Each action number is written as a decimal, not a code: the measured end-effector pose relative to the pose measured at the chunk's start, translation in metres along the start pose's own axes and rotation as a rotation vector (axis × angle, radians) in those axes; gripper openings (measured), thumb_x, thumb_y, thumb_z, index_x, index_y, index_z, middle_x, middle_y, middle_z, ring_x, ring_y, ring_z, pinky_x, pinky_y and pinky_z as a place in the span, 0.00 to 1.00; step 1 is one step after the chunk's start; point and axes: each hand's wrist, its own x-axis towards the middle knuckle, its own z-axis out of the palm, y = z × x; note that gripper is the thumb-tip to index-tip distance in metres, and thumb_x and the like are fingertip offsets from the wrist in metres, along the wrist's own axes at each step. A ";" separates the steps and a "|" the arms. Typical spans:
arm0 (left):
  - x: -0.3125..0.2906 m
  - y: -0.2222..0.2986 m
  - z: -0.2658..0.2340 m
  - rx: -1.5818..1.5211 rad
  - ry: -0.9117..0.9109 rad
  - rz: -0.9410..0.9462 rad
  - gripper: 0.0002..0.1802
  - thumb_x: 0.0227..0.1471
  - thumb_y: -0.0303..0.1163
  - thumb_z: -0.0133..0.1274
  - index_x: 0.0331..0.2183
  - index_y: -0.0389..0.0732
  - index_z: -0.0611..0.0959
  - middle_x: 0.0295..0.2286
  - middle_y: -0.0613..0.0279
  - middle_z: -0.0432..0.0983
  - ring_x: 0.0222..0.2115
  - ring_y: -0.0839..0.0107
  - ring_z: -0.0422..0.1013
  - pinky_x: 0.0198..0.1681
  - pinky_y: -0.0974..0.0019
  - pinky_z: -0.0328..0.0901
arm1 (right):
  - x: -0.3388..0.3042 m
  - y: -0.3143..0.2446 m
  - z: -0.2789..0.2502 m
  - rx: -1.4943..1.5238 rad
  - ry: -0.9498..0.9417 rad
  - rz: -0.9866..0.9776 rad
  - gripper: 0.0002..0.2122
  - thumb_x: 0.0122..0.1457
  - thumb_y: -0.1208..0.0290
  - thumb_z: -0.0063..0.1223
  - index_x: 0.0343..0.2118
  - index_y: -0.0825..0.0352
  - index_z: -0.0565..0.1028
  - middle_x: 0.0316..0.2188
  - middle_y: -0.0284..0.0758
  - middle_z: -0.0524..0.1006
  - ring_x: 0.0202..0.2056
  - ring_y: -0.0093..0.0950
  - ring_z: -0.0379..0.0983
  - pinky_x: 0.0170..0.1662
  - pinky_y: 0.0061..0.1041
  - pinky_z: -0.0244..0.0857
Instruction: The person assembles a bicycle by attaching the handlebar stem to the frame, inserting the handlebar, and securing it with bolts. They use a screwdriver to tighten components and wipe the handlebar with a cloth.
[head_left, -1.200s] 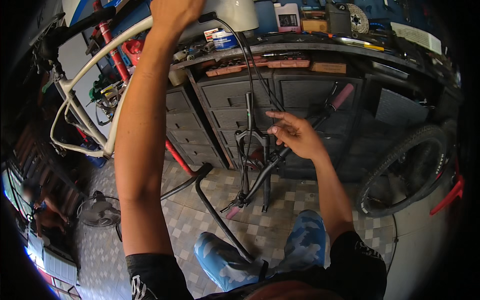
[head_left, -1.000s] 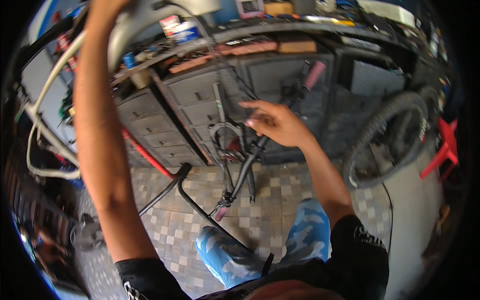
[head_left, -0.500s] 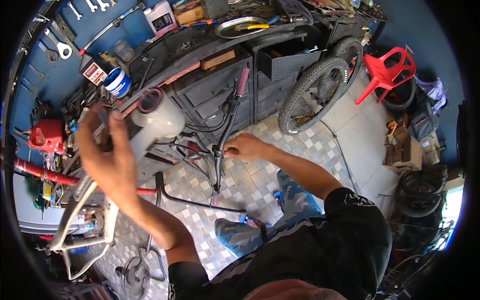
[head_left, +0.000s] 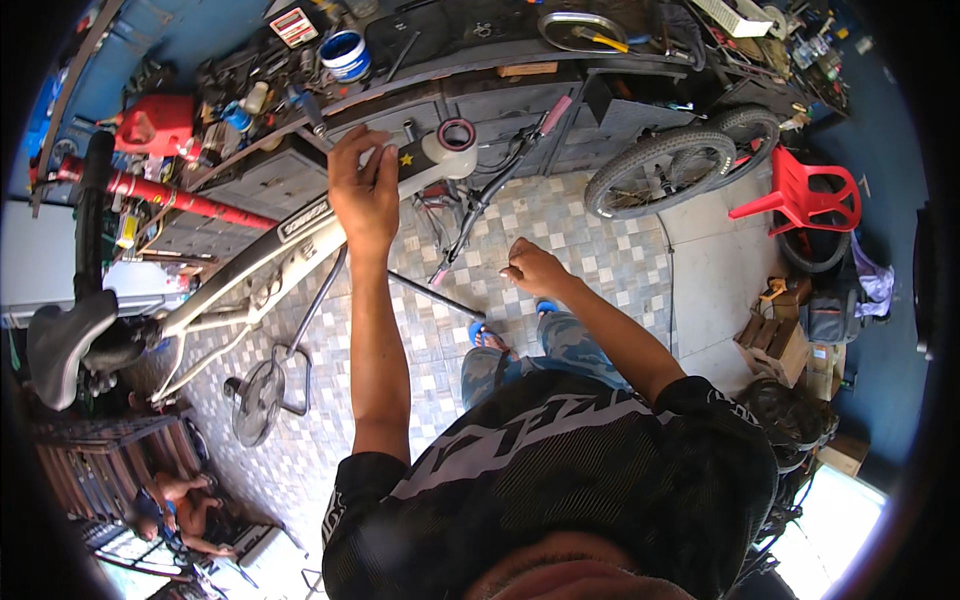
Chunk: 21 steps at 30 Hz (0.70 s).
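My left hand (head_left: 366,200) is raised over the tube of a white and black bicycle frame (head_left: 325,240), just short of its head tube. Its fingers are bent in toward the thumb; whatever they pinch is too small to make out. In the head tube's open top sits a dark pink ring (head_left: 457,133). Beyond it a black handlebar (head_left: 487,197) with pink grips hangs at a slant beside the frame, cables around it. My right hand (head_left: 537,268) is closed in the air to the right of the handlebar's near end, apart from it. Its fingertips are partly hidden.
A red stand tube (head_left: 190,198) runs toward the frame. Along the far side stretches a cluttered workbench (head_left: 440,70) with a blue and white tub (head_left: 345,56). Wheels (head_left: 660,175) and a red chair (head_left: 810,192) stand at right. A person (head_left: 185,510) sits low at left.
My right hand has let go of the handlebar and moved off to its right. My left hand stays raised, now over the frame's tube. The whole view has shifted.
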 end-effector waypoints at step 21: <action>-0.198 -0.018 0.006 -1.030 -0.287 -1.238 0.72 0.48 0.88 0.20 0.68 0.33 0.62 0.67 0.52 0.60 0.65 0.53 0.59 0.68 0.48 0.53 | -0.029 -0.116 -0.074 0.227 0.499 -0.173 0.22 0.56 0.61 0.68 0.53 0.60 0.79 0.44 0.42 0.79 0.48 0.42 0.75 0.51 0.41 0.68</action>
